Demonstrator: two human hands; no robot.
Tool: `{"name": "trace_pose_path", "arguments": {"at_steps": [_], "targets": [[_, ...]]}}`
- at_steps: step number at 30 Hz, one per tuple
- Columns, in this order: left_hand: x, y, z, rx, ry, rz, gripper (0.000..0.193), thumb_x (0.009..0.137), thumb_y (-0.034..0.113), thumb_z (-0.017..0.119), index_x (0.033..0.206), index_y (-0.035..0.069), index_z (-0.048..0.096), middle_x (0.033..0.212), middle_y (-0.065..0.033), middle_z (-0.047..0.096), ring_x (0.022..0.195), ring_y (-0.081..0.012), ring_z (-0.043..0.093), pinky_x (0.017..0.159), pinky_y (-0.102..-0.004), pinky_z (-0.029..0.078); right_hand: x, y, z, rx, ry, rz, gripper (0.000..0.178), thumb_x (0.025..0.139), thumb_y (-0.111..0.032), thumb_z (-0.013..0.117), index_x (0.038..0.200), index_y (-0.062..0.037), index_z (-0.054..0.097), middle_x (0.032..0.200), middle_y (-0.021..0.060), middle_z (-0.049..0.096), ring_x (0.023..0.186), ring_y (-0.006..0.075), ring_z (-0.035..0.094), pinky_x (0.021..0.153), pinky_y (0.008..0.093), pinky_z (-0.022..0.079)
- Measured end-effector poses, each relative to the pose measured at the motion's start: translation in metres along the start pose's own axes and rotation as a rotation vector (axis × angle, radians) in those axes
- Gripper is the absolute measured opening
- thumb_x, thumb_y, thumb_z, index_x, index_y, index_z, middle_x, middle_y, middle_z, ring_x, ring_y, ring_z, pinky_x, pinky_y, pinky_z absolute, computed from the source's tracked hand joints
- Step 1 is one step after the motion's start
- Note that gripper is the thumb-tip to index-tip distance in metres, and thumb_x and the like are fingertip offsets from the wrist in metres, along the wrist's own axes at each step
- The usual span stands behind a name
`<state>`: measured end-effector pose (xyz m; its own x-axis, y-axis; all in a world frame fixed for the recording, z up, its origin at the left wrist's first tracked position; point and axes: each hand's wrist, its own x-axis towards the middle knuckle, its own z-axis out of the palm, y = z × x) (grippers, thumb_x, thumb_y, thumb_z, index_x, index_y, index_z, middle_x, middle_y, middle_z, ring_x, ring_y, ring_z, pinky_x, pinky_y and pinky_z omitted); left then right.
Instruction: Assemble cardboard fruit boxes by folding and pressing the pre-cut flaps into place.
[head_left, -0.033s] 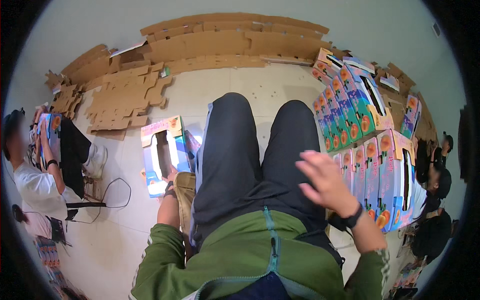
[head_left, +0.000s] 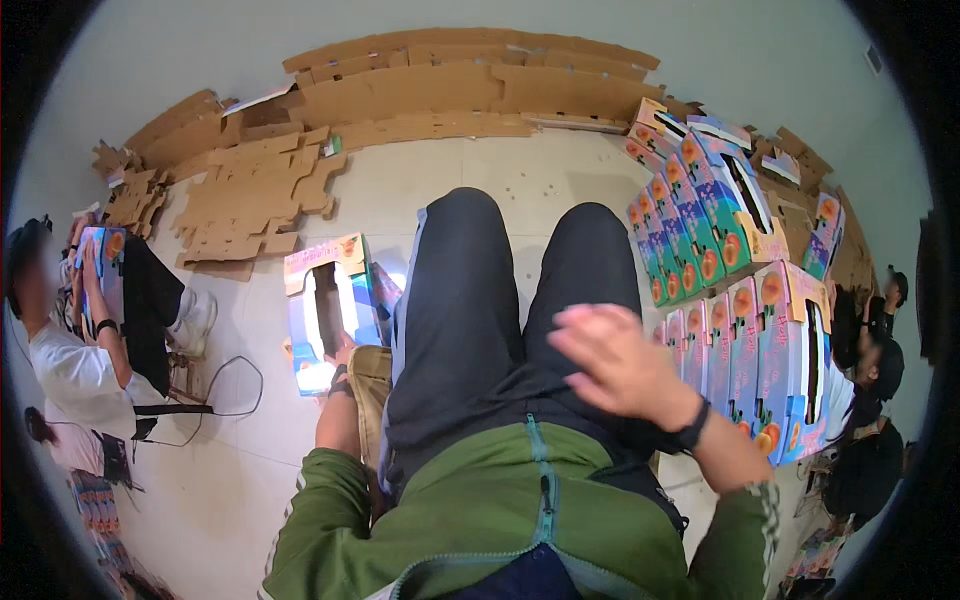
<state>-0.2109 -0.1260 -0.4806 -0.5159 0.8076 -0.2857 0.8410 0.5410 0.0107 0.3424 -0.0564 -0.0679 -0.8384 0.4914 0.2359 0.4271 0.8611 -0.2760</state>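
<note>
Two bare hands are at work from where I stand, with a seated person's dark trousers [head_left: 460, 280] stretched out between them. On the left, a carton [head_left: 301, 318] stands on the pale floor [head_left: 480, 160], just beside the left leg — a long dark slot runs down its white and blue face, with a peach-coloured end on the far side. The left hand [head_left: 345, 355] touches this carton at its near right edge; its fingers are partly hidden, so I cannot tell whether they grip. The right hand [head_left: 615, 362], a little blurred, is held above the right thigh, fingers loosely spread and palm bare, with a black band [head_left: 690, 430] at the wrist. Near it on the right stands a row of pink and blue cartons [head_left: 742, 345], and a second row [head_left: 708, 225] lies farther off. Flattened cardboard [head_left: 240, 195] covers the floor at far left — beyond a co-worker [head_left: 70, 365] who holds another carton [head_left: 110, 272].
</note>
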Motion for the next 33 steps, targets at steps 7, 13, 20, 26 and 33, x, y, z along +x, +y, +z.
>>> {"name": "trace_pose_path", "arguments": {"at_steps": [7, 13, 20, 26, 33], "targets": [[-0.055, -0.009, -0.118, -0.348, 0.129, -0.006, 0.110, 0.063, 0.061, 0.082, 0.149, 0.003, 0.046, 0.112, -0.0262, 0.072, 0.110, -0.0423, 0.068, 0.108, -0.0533, 0.040, 0.165, -0.021, 0.129, 0.270, -0.110, -0.693, 0.064, 0.090, -0.044, 0.066, 0.139, -0.0033, 0.057, 0.145, 0.0155, 0.056, 0.141, 0.0298, 0.048, 0.124, 0.0502, 0.029], [-0.125, -0.055, -0.192, -0.719, 0.202, 0.064, 0.094, 0.066, 0.034, 0.082, 0.147, 0.001, 0.047, 0.115, -0.0269, 0.070, 0.104, -0.0386, 0.070, 0.094, -0.0451, 0.054, 0.226, 0.172, 0.106, -0.204, -0.141, 0.410, 0.047, 0.092, -0.039, 0.061, 0.133, -0.0175, 0.067, 0.143, 0.0210, 0.058, 0.140, 0.0379, 0.047, 0.116, 0.0525, 0.035], [-0.195, -0.040, -0.243, -0.820, 0.509, 0.094, 0.095, 0.068, 0.017, 0.073, 0.155, 0.004, 0.039, 0.139, -0.0173, 0.056, 0.122, -0.0285, 0.055, 0.105, -0.0411, 0.044, 0.170, 0.130, 0.066, -0.123, 0.537, 0.013, 0.055, 0.082, -0.023, 0.071, 0.128, 0.0038, 0.060, 0.129, 0.0237, 0.061, 0.119, 0.0408, 0.057, 0.102, 0.0531, 0.045], [-0.211, 0.005, -0.300, -1.102, 0.557, 0.408, 0.098, 0.081, 0.038, 0.073, 0.160, 0.004, 0.027, 0.159, -0.0130, 0.037, 0.147, -0.0294, 0.036, 0.121, -0.0475, 0.028, 0.111, 0.016, 0.117, 0.105, -0.023, -0.416, 0.065, 0.095, -0.042, 0.064, 0.152, -0.0168, 0.048, 0.161, 0.0097, 0.042, 0.151, 0.0272, 0.036, 0.124, 0.0542, 0.023], [-0.256, 0.059, -0.355, -1.142, 0.475, 0.648, 0.120, 0.078, 0.064, 0.078, 0.160, -0.001, 0.018, 0.147, -0.0214, 0.045, 0.135, -0.0296, 0.048, 0.115, -0.0451, 0.036, 0.126, 0.119, 0.061, -0.757, -0.221, 0.599, 0.055, 0.096, -0.041, 0.058, 0.134, -0.0016, 0.066, 0.139, 0.0161, 0.065, 0.130, 0.0301, 0.060, 0.118, 0.0610, 0.028]]}}
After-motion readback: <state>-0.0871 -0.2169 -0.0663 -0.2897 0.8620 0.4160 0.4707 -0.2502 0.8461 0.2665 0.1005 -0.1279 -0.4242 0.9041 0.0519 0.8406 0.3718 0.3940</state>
